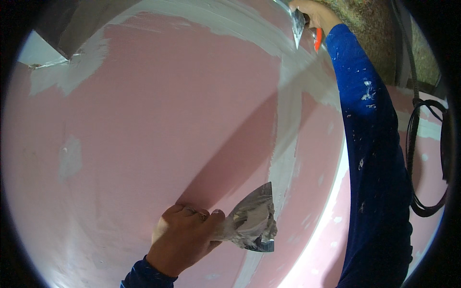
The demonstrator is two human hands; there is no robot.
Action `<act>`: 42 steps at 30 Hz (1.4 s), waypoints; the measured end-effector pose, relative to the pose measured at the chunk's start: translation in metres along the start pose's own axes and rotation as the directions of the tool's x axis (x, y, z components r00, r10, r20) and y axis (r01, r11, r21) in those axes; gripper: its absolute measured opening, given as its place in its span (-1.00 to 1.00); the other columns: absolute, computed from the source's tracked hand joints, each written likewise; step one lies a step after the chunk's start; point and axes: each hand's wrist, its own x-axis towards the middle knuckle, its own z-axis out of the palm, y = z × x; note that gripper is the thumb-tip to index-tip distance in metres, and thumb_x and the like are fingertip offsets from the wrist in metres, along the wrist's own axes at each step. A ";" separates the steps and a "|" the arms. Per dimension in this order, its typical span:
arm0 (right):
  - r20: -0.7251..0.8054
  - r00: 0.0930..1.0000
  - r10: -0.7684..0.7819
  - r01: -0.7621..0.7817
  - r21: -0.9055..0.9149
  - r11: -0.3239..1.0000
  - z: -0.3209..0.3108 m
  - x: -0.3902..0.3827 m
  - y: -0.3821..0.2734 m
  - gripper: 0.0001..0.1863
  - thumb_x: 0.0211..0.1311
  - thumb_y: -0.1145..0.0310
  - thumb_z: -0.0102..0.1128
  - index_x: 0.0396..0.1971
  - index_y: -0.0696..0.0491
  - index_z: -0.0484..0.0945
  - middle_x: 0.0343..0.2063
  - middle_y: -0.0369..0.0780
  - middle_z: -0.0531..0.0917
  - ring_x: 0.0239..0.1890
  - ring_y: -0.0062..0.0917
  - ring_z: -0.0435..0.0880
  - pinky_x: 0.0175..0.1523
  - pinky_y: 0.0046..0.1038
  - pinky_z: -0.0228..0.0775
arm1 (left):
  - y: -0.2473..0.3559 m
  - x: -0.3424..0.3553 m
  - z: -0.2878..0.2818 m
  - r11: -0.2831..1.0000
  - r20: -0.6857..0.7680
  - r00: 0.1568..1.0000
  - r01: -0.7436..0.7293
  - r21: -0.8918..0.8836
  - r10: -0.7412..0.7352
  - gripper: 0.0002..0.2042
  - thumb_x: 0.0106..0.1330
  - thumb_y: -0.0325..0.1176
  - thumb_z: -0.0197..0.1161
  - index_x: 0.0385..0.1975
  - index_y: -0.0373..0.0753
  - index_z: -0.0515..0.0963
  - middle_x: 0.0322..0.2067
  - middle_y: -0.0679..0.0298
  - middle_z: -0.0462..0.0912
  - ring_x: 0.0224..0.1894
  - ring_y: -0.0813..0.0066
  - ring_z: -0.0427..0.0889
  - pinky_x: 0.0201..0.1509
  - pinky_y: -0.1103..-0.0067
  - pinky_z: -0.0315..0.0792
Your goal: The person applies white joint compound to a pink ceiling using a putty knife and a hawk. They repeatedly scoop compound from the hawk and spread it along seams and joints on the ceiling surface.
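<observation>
My left hand [185,235] grips a wide putty knife [257,209] whose metal blade carries a thick smear of grey compound. At the top, my right hand [317,17] is closed round a tool with a pointed metal blade [297,29], held against a compound-covered joint; an orange piece [318,39] shows below the fingers. The pink board [192,105] fills most of the view, with pale bands of compound [287,120] along its seams.
A dark corner with a white panel [43,53] is at upper left. Rough mottled material [379,33] shows at upper right. A black cable [427,211] hangs in loops beside my right sleeve, over more pink board and a bright curved strip.
</observation>
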 end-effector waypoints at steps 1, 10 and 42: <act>0.052 0.993 -0.102 0.105 -0.051 0.993 0.008 0.014 -0.005 -0.77 0.28 0.18 0.30 -0.18 -0.03 0.71 -0.38 -0.27 0.67 -0.36 -0.55 0.56 -0.29 -0.40 0.40 | 0.000 0.000 0.001 1.000 -0.019 1.000 -0.007 -0.008 0.006 -0.58 -0.01 -0.07 0.61 -0.24 -0.13 0.61 -0.53 0.32 0.71 -0.43 0.35 0.74 -0.18 0.45 0.59; 0.179 0.904 -0.388 0.425 -0.279 0.861 0.007 0.035 -0.023 -0.73 0.31 0.23 0.28 -0.09 0.04 0.71 -0.24 -0.24 0.73 -0.25 -0.42 0.63 -0.17 -0.29 0.49 | 0.002 0.000 0.001 1.000 0.073 0.997 0.021 0.016 -0.022 -0.53 0.00 0.00 0.60 -0.17 -0.09 0.64 -0.45 0.28 0.74 -0.34 0.29 0.76 -0.12 0.32 0.60; 0.040 0.988 -0.146 0.078 -0.961 0.264 0.029 -0.020 0.030 -0.54 0.22 0.49 0.04 0.15 0.06 0.57 -0.06 -0.01 0.67 0.02 -0.12 0.65 0.12 -0.14 0.46 | 0.011 0.004 0.001 0.987 0.234 0.966 0.081 0.136 -0.112 -0.56 0.06 0.01 0.57 -0.20 -0.12 0.65 -0.52 0.29 0.75 -0.43 0.35 0.78 -0.05 0.36 0.64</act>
